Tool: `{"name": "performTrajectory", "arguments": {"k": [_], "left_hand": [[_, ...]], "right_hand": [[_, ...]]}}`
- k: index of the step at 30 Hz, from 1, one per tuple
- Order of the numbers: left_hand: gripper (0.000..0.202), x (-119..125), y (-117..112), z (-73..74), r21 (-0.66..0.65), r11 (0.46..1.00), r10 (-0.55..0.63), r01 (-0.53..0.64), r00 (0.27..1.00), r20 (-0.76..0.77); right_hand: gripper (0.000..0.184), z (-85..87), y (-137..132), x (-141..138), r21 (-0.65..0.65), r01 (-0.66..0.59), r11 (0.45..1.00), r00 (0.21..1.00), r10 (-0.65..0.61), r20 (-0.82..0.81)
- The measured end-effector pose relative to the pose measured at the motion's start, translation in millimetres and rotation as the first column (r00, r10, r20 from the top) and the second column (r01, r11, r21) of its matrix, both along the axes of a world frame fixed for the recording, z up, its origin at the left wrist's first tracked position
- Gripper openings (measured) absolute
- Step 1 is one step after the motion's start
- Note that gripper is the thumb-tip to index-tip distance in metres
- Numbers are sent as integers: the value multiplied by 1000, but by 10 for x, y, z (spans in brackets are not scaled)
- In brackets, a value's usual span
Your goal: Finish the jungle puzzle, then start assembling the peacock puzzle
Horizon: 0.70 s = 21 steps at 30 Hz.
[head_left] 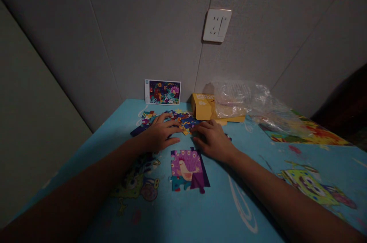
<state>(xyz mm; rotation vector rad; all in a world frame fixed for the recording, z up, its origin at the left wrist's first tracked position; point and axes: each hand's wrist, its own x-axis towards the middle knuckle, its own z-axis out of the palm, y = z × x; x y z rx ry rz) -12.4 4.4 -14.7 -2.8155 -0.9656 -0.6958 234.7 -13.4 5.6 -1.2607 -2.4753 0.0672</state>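
Loose jigsaw pieces in dark blue, orange and other colours lie in a heap toward the back of the table. My left hand rests over the heap's left side, open, its fingers spread with the tips among the pieces. On the right edge of the heap is my right hand, its fingers bent and the thumb apart from them; no held piece shows. Nearer me, between my forearms, lies a joined puzzle section showing a white bird with a pink-purple fan tail. My hands hide some of the pieces.
A picture card of the colourful scene leans against the wall. Right of it stand a yellow box and clear plastic packaging. A bright printed sheet lies farther right on the blue cartoon-patterned tabletop. A wall socket is above.
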Motion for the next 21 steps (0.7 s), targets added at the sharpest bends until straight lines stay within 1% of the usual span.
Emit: {"name": "performTrajectory", "arguments": {"k": [4, 8, 13, 21], "left_hand": [[30, -4, 2, 18, -29, 1000, -1, 1, 1000, 10], [28, 1, 1, 22, -31, 999, -12, 12, 1000, -4], [28, -4, 1, 8, -34, 999, 9, -9, 1000, -20], [27, 1, 14, -3, -14, 1000, 11, -11, 1000, -2]], "right_hand": [[32, -6, -13, -13, -40, -5, 999, 999, 7, 33], [31, -12, -9, -5, -45, 0, 999, 999, 1, 35], [32, -49, 10, 7, -34, -54, 998, 998, 53, -17], [47, -64, 9, -2, -61, -109, 992, 990, 103, -96]]}}
